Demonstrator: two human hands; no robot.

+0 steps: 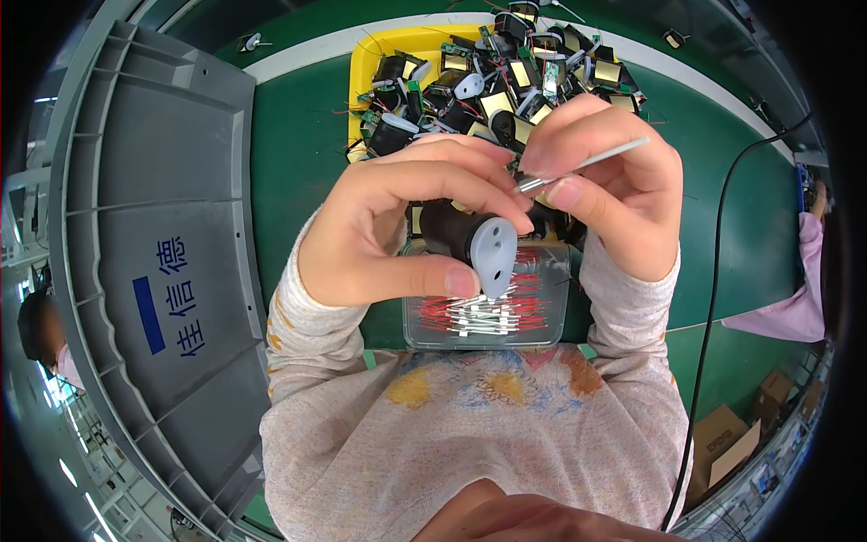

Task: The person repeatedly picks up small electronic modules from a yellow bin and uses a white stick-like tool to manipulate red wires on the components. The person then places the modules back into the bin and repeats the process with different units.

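My left hand point(352, 230) is wrapped round a black cylindrical part point(446, 226) with a pale grey end cap point(493, 257), which has small holes and faces me. My right hand point(632, 185) pinches a thin pale stick point(616, 151) with a silvery end between thumb and fingers. The silvery end is close to the left fingertips, above the black part; whether they touch I cannot tell. Below my hands, a clear plastic box point(424, 341) holds many red and white wires point(483, 312) with small white connectors.
Behind my hands a yellow tray point(363, 63) is heaped with black parts, green circuit boards and wires. A large grey crate point(172, 144) stands upright at the left. A black cable point(720, 235) runs down the right. Cardboard boxes point(722, 443) and another person's pink sleeve point(786, 289) are farther right.
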